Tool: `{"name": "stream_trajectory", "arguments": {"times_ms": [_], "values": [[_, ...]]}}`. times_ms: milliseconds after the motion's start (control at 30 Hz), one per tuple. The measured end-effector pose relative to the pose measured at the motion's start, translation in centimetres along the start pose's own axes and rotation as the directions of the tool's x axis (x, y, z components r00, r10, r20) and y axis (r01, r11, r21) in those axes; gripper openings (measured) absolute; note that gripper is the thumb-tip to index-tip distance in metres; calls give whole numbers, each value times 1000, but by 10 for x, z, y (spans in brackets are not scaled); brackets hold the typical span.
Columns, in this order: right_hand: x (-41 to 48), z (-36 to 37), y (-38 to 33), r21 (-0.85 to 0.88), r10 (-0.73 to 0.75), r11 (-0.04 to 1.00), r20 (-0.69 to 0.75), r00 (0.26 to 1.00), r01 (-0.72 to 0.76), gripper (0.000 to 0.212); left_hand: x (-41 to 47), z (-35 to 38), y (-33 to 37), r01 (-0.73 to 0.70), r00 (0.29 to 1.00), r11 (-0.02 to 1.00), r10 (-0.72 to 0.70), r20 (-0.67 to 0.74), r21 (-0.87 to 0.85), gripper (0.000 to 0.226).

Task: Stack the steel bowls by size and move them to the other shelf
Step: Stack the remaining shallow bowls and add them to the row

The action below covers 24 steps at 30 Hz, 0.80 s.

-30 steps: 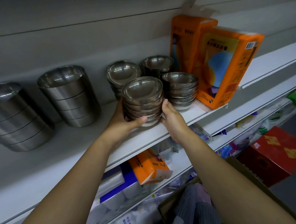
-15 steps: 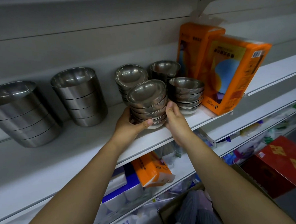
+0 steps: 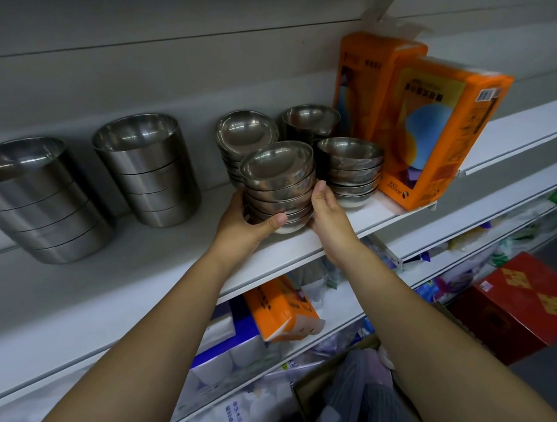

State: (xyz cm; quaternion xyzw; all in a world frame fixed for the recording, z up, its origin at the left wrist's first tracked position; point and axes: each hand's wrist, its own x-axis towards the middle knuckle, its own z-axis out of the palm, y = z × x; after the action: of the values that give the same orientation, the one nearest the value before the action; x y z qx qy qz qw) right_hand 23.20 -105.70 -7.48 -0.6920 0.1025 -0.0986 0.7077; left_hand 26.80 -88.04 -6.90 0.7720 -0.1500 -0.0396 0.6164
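White shelf point(image 3: 164, 265), store aisle. Bowl stack point(image 3: 279, 185) at front edge, between other stacks point(image 3: 351, 171) and big bowls point(image 3: 146, 169). Left hand point(image 3: 245, 225), right hand point(image 3: 327, 214) clasp its sides, fingers curled on steel.

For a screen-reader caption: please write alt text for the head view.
Left hand and right hand hold a stack of small steel bowls at the front of a white shelf. Three similar stacks stand behind and beside it, two stacks of larger bowls to its left, two orange boxes to its right.
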Motion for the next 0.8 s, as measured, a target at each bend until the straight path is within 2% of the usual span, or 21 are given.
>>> {"name": "stream_trajectory", "arguments": {"times_ms": [67, 200, 300, 367, 467, 533, 667, 800], "values": [[-5, 2, -5, -25, 11, 1000, -22, 1000, -12, 92, -1, -1, 2, 8, 1000, 1000, -8, 8, 15, 78], [-20, 6, -18, -94, -10, 996, -139, 990, -3, 61, -10, -9, 9, -11, 999, 996, 8, 36, 87, 83], [-35, 10, -25, -238, -111, 970, -254, 961, 49, 45, -28, -26, 18, -16, 1000, 981, 12, 22, 194, 92], [-45, 11, -27, -318, -156, 946, -286, 946, 60, 42, -40, -39, 19, -11, 1000, 953, 9, 6, 302, 88], [-68, 21, -28, -469, -235, 879, -265, 935, 88, 47, -67, -74, 15, -50, 998, 840, 55, 7, 540, 78], [-88, 35, -27, -549, -286, 828, -239, 928, 114, 51, -90, -100, 14, -44, 998, 771, 55, 3, 635, 75], [-131, 83, -21, -646, -308, 748, -138, 942, 150, 57, -147, -155, 12, 2, 998, 694, 46, -48, 720, 72], [-180, 154, -19, -646, -268, 736, -2, 964, 203, 57, -214, -215, 7, 87, 989, 671, 28, -143, 736, 69]]}}
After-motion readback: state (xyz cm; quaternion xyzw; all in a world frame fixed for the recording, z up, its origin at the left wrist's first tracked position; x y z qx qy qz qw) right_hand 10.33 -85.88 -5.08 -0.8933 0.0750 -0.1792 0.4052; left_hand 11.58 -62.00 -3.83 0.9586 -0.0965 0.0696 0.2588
